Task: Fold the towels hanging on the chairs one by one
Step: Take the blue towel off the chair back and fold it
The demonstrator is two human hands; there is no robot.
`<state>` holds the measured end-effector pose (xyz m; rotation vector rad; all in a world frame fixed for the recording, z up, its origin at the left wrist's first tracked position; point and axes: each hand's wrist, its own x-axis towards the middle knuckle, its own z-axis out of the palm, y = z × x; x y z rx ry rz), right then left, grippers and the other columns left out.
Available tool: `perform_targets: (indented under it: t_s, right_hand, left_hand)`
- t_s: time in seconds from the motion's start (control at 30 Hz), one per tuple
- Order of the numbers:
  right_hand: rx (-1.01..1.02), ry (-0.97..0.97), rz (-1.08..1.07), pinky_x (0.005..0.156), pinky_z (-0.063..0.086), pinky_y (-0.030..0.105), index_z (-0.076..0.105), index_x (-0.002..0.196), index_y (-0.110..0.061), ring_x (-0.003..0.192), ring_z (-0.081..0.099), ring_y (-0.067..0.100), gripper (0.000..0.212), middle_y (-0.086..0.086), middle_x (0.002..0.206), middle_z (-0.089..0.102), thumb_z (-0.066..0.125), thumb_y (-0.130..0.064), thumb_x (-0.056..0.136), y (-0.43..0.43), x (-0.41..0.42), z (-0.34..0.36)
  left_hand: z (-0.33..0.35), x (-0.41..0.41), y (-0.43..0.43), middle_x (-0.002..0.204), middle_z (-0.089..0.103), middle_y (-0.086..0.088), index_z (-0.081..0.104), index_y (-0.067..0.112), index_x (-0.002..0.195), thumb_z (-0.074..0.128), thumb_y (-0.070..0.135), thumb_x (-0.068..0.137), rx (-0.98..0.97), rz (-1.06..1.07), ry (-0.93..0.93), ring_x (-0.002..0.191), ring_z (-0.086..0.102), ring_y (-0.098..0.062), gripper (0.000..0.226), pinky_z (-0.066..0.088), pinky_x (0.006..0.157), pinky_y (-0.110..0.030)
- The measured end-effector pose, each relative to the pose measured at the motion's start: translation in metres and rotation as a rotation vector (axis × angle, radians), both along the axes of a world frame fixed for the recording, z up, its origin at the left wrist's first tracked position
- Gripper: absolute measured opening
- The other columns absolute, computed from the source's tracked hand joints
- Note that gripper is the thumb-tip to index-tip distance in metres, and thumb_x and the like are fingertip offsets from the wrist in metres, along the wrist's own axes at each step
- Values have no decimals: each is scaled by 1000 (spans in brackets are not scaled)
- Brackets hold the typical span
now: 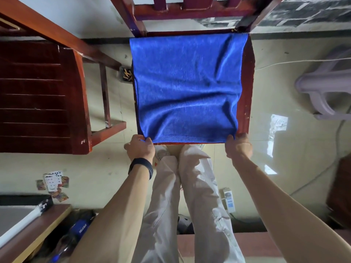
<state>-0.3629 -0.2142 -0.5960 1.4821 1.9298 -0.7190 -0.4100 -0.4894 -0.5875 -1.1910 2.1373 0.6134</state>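
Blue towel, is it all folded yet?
Done: the blue towel lies spread on the chair seat. In hand: left hand and right hand each pinch a near corner. Left: folding it over; no folded towels are in view.

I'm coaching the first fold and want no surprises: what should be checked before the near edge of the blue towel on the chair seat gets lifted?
1. Left hand pinches the near-left corner of the blue microfibre towel: ok.
2. Right hand pinches the near-right corner: ok.
3. Towel smooth on the red-brown wooden chair seat: not ok, creases cross its middle.
4. Far edge straight along the seat's back: ok.
5. Towel a single layer: cannot tell.
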Motion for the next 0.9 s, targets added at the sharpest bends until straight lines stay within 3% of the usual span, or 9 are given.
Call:
perform_targets:
  t_s: [0.07,0.13,0.27,0.4,0.5,0.57,0.67,0.8,0.9]
  right_hand:
    - [0,14,-22,87,52,43,46,105,-16,91,66,40,25,15,98,66,47,-36,91,-2,1,2]
    - [-3,74,-74,86,50,43,48,111,-12,93,63,38,26,8,94,62,54,-29,91,-4,1,4]
    - [-69,153,-227,84,55,47,46,100,-23,86,68,36,23,0,83,63,54,-32,82,0,8,0]
    - [-118,232,-304,70,46,38,50,82,-22,71,56,29,15,-1,70,56,49,-34,74,1,10,2]
    - [-169,245,-360,76,55,44,58,77,-26,73,59,31,15,-1,69,58,53,-40,74,6,9,7]
    - [-185,275,-422,82,59,47,59,84,-29,77,66,29,8,-1,77,64,57,-37,82,10,7,16]
    - [-227,352,-540,71,58,36,56,86,-26,72,67,25,10,10,95,65,60,-23,95,17,1,34]
    - [-270,437,-618,73,58,33,61,85,-13,67,65,23,12,13,83,65,68,-11,94,31,-13,78]
    - [-265,463,-605,66,59,29,64,87,-11,65,64,23,8,11,80,66,67,-7,93,37,-27,124]
  left_hand:
    - [1,0,4,107,63,-10,59,23,105,59,33,93,17,76,-8,102,57,-28,16,51,92,-35]
    - [-4,2,5,99,67,-10,56,27,95,58,34,88,34,167,18,88,67,-34,11,58,84,-44]
    - [-2,-3,8,93,69,-10,61,21,97,53,27,82,88,253,21,85,69,-37,17,60,80,-45]
    - [9,-3,5,84,63,0,62,18,102,63,24,93,352,482,52,65,61,-15,11,53,65,-30]
    - [19,-5,-10,80,55,3,61,22,96,64,24,95,541,637,-4,70,55,-14,3,50,73,-30]
    - [28,-8,-21,78,54,3,60,22,91,63,24,95,621,625,-32,72,54,-16,5,49,76,-32]
    - [47,-17,-34,77,56,3,60,22,90,63,22,95,656,575,-32,69,54,-15,6,48,76,-32]
    - [92,-34,-38,78,64,5,63,21,87,66,21,94,619,433,45,71,58,-14,7,47,74,-28]
    - [140,-50,-33,60,59,8,60,19,78,65,15,94,548,273,135,59,48,-11,17,36,60,-24]
